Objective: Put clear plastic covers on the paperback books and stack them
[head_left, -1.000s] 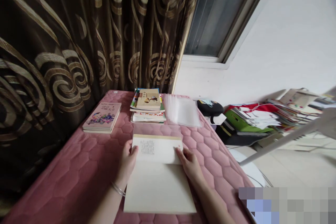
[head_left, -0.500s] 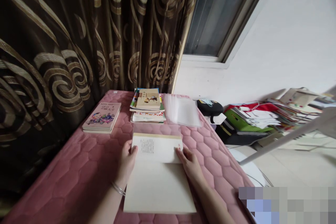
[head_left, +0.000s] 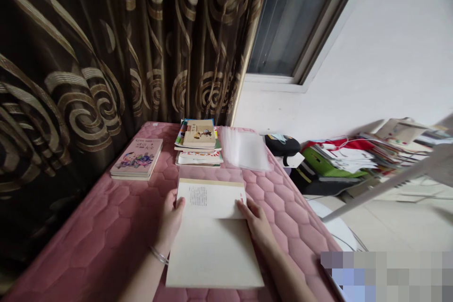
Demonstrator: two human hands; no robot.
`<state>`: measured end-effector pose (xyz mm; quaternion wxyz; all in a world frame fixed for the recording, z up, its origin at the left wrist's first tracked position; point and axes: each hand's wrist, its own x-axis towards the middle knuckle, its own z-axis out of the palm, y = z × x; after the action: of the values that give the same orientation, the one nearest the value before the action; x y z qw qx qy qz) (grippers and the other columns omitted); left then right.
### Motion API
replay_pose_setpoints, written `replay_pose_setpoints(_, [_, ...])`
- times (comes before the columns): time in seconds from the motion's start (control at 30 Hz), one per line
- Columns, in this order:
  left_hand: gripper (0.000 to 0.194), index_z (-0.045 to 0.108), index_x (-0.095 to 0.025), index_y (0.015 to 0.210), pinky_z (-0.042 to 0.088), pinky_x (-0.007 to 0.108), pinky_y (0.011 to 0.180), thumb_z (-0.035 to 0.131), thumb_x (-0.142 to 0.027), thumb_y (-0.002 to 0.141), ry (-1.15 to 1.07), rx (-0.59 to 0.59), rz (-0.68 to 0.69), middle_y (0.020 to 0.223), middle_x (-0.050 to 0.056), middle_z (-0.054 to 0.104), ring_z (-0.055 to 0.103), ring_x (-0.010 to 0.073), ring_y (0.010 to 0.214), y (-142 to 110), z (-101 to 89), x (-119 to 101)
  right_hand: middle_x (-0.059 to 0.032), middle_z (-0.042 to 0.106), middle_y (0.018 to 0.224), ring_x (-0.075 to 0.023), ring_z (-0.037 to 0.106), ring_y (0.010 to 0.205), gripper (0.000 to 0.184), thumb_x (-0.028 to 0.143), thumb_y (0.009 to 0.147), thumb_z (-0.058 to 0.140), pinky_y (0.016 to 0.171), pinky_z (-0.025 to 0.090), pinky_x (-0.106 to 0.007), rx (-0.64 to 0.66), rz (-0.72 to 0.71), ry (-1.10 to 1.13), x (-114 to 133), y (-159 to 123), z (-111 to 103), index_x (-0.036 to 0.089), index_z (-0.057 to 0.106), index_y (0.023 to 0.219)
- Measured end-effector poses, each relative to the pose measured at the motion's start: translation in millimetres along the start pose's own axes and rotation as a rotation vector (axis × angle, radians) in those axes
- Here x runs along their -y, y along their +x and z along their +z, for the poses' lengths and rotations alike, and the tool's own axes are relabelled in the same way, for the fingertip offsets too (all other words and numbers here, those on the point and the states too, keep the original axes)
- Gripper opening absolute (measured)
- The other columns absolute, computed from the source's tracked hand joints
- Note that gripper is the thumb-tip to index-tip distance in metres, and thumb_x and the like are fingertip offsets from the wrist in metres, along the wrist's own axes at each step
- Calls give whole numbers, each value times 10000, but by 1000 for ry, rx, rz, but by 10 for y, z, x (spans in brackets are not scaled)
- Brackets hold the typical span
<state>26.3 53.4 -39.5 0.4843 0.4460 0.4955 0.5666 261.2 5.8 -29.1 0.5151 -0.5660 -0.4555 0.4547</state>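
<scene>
An open book [head_left: 214, 255] lies before me on the pink quilted mattress [head_left: 116, 226], its blank pale page toward me. Beyond that page is a cover flap [head_left: 212, 198] with a beige band and small print. A strip of clear plastic [head_left: 212, 173] sticks out past the flap's far edge. On the left side, my left hand [head_left: 171, 214] grips the flap's edge, thumb on top and fingers mostly hidden. My right hand [head_left: 258, 219] holds the opposite edge the same way, its thumb pressing near the red mark.
A pink-covered book [head_left: 136, 158] lies at the left by the curtain [head_left: 170, 47]. Stacked books [head_left: 198, 134] and clear plastic sleeves [head_left: 247, 151] are at the far end. To the right are a black case [head_left: 283, 144], piled papers [head_left: 343, 158] and a slanted white pole [head_left: 375, 193].
</scene>
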Motion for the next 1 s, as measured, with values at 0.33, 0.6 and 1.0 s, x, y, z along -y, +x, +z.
replay_pose_setpoints(0.33, [375, 555, -166, 987, 474, 342, 784, 646, -375, 688, -39, 63, -42, 959, 73, 679, 633, 232, 884, -35, -19, -77, -26, 586, 654, -183, 501, 664, 536, 672, 709, 573, 558, 374, -259, -151, -96, -139, -147, 87, 44, 140, 626, 740])
replay_pose_setpoints(0.6, [395, 541, -165, 979, 467, 354, 828, 661, -350, 651, -48, 53, -20, 967, 83, 678, 629, 237, 931, -8, -8, -26, -16, 567, 666, -172, 476, 657, 490, 653, 728, 568, 562, 352, -249, -102, -77, -123, -89, 68, 22, 163, 579, 708])
replay_pose_setpoints(1.0, [377, 556, -167, 990, 480, 369, 826, 672, -304, 659, -76, 100, -55, 995, 84, 684, 636, 250, 935, -49, -25, -115, -64, 647, 793, -216, 542, 752, 512, 647, 765, 525, 622, 403, -273, -130, -101, -175, -117, 75, 41, 143, 613, 755])
